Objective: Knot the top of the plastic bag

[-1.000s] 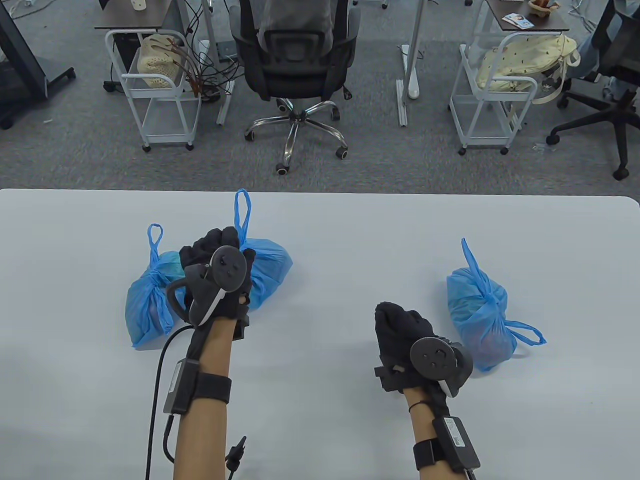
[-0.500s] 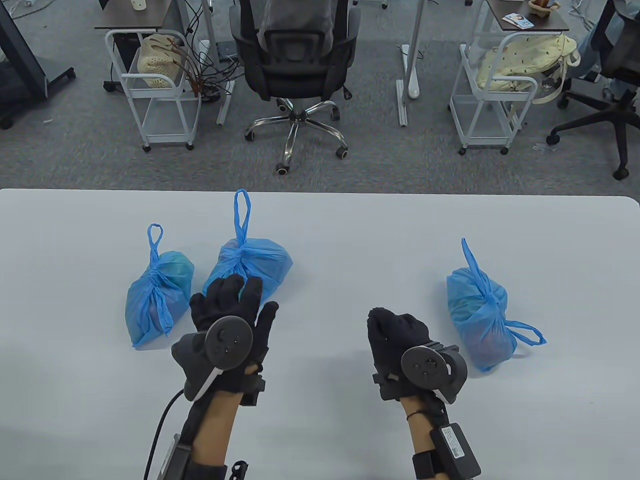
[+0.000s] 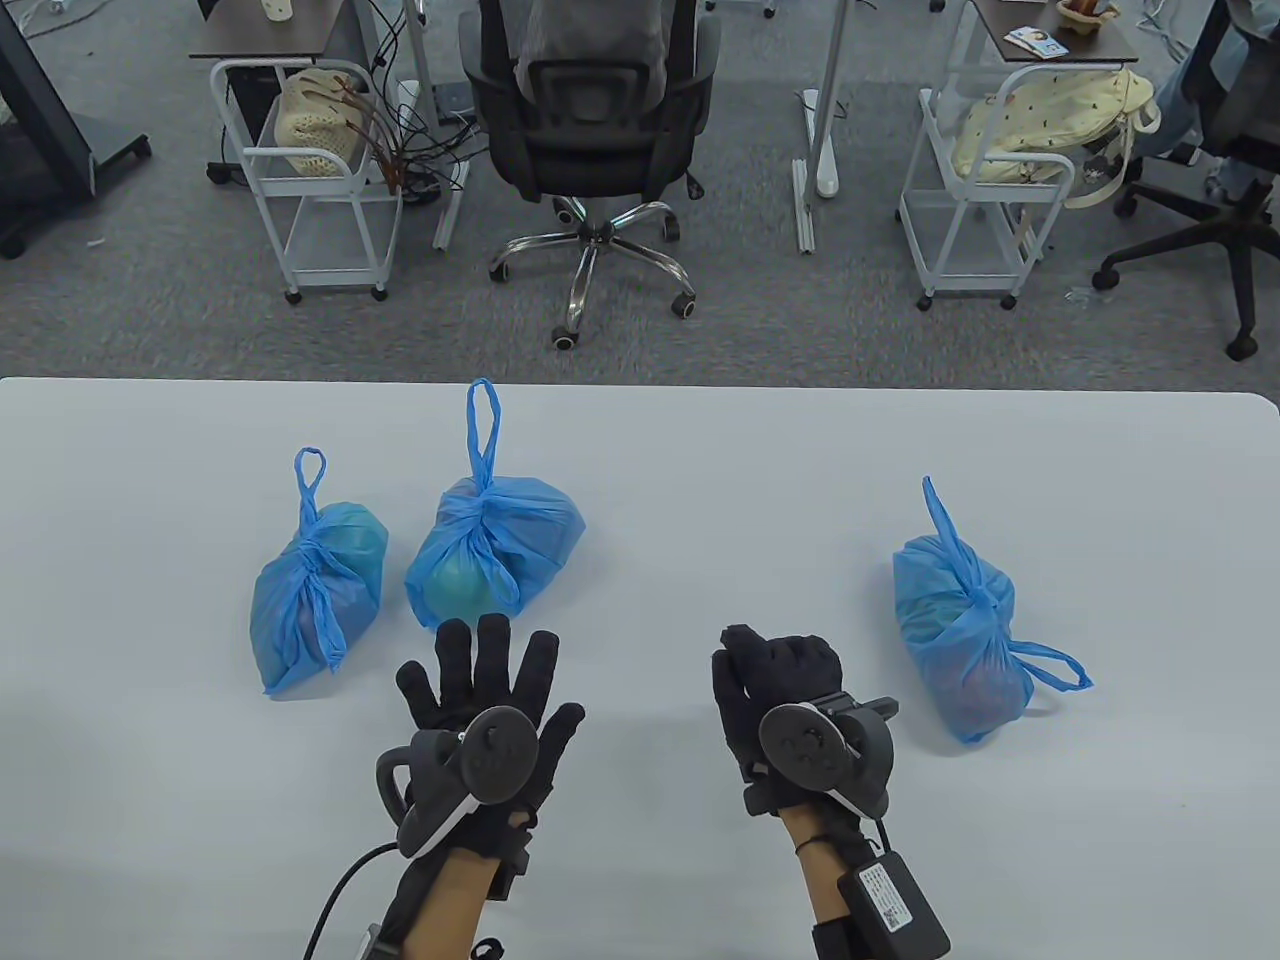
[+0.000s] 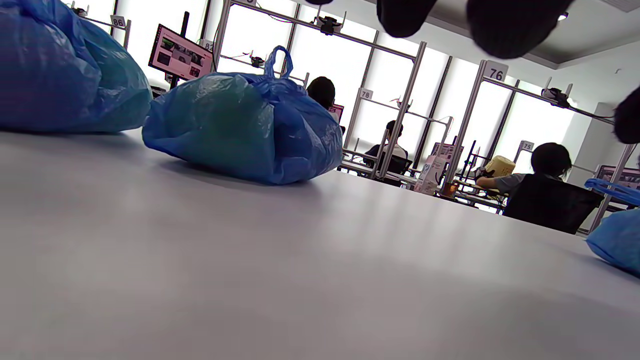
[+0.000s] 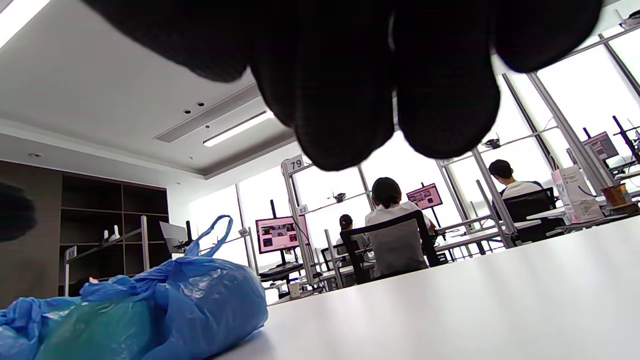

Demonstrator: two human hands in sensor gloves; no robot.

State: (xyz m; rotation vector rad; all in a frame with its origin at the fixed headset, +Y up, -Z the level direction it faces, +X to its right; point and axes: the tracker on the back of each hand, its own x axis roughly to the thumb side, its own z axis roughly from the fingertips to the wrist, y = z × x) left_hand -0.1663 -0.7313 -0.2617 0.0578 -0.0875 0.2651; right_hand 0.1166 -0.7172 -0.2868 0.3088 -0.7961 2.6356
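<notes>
Three blue plastic bags lie on the white table (image 3: 660,480), each with its top knotted. The left bag (image 3: 318,590) and the middle bag (image 3: 495,555) lie side by side, and the right bag (image 3: 960,630) lies apart. My left hand (image 3: 490,670) is open with its fingers spread, just in front of the middle bag and not touching it. My right hand (image 3: 770,660) is empty with its fingers curled, left of the right bag. The left wrist view shows the middle bag (image 4: 245,130) and the left bag (image 4: 65,75). The right wrist view shows my curled fingers (image 5: 350,75) and the middle bag (image 5: 150,310).
A black office chair (image 3: 590,120) and two white carts (image 3: 310,190) (image 3: 985,190) stand on the floor beyond the table's far edge. The right bag's edge shows at the right of the left wrist view (image 4: 617,240).
My left hand has let go of the middle bag's top, drawn back toward me and spread its fingers. My right hand has drifted a little left and back.
</notes>
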